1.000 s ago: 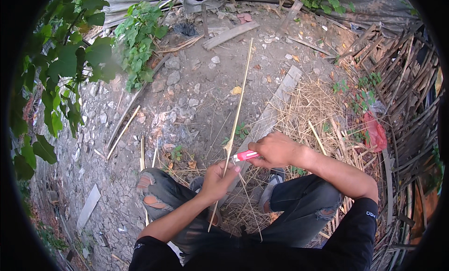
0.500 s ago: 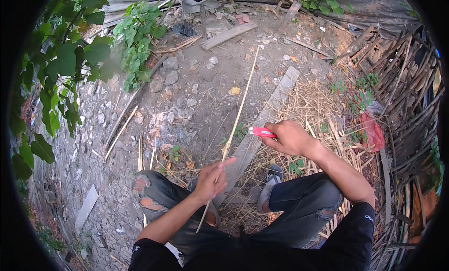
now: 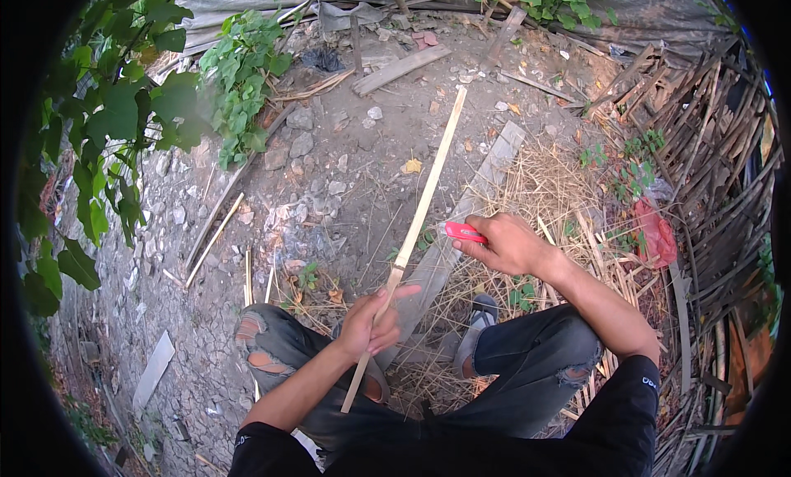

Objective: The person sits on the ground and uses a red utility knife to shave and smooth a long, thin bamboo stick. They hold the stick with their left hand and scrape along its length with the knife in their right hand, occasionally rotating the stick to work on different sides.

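Observation:
A long, pale bamboo strip (image 3: pixel 428 192) slants up and away from my lap, its broad face turned toward me. My left hand (image 3: pixel 370 323) is closed around its lower part, with the index finger stretched out to the right. A darker joint crosses the strip just above that hand. My right hand (image 3: pixel 504 244) grips a red-handled utility knife (image 3: pixel 466 232), whose front end points left toward the strip. Knife and strip are apart. How far the blade sticks out is hard to make out.
A flat wooden plank (image 3: pixel 493 166) lies on the dirt beneath the strip. Straw-like shavings (image 3: pixel 548 189) cover the ground at right, near a red plastic bag (image 3: pixel 656 232). Stacked sticks (image 3: pixel 700 156) line the right side. Leafy branches (image 3: pixel 115 106) hang at upper left.
The bamboo strip has turned about its length, from its narrow edge to its broad face. My right hand and the knife have shifted very slightly; my left hand stays in place.

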Demonstrator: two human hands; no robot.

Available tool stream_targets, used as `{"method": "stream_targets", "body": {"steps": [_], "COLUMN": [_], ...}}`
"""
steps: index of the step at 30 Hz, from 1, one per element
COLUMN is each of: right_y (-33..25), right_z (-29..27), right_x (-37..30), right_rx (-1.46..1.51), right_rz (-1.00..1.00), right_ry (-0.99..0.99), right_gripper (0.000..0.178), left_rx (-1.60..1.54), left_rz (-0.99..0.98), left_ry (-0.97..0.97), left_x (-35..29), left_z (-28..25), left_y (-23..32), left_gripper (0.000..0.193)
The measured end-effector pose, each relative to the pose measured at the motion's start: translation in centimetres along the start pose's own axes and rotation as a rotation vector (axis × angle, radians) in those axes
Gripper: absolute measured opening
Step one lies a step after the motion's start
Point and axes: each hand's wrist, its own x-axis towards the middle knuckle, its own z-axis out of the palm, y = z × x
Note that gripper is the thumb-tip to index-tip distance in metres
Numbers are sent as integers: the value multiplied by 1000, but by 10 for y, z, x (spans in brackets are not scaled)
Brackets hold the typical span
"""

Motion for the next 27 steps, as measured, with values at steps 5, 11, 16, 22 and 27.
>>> {"method": "stream_targets", "body": {"steps": [5, 11, 16, 22, 27], "right_y": [-1, 9, 27, 21, 14], "right_z": [-1, 5, 12, 8, -7], "right_x": [1, 1, 4, 2, 3], "right_rx": [32, 161, 292, 492, 626], "right_rz": [16, 64, -36, 66, 390], "right_ry": [-4, 95, 209, 259, 145], "right_gripper": [50, 48, 46, 49, 59], "left_rx": [12, 94, 157, 186, 222], "left_rz": [2, -5, 35, 56, 64], "left_ry": [-26, -14, -71, -82, -119], "left_x": [0, 1, 3, 6, 6], "left_z": [-2, 1, 0, -1, -4], "left_y": [-1, -1, -12, -15, -19], "left_gripper": [64, 63, 61, 57, 56]}}
